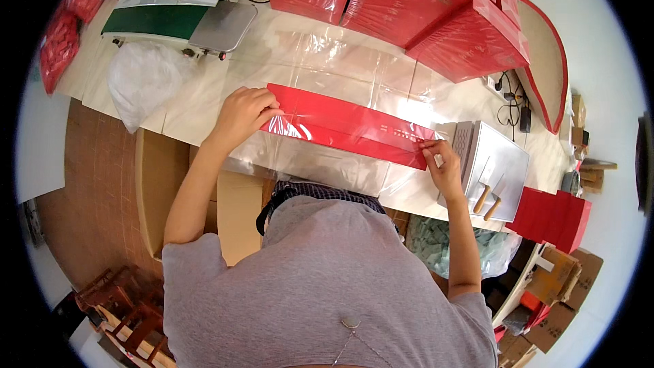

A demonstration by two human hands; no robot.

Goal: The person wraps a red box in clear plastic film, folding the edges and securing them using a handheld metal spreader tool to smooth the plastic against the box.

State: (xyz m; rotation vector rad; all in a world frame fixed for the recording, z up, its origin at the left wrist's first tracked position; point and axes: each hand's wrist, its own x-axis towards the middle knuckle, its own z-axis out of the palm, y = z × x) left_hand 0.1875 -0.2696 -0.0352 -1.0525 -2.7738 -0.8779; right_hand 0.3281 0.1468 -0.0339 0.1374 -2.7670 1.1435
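Observation:
A long flat red strip, likely card or a narrow box (347,125), lies slantwise in front of me with clear plastic film (332,61) around it. My left hand (251,112) pinches its left end, thumb and fingers together at the film. At the right end, my right hand (439,163) pinches the corner near some pale writing. The film spreads over the table behind the strip and hangs towards my body. Whether the strip is inside the film or beneath a layer of it is hard to tell at the edges.
Film-wrapped red boxes (403,5) stand along the back. A machine with a green surface (153,20) and a bunched plastic bag (145,79) are at the left. On the right, two wooden-handled spatulas (482,198) rest on a metal-topped device (503,163), near black cables (508,97).

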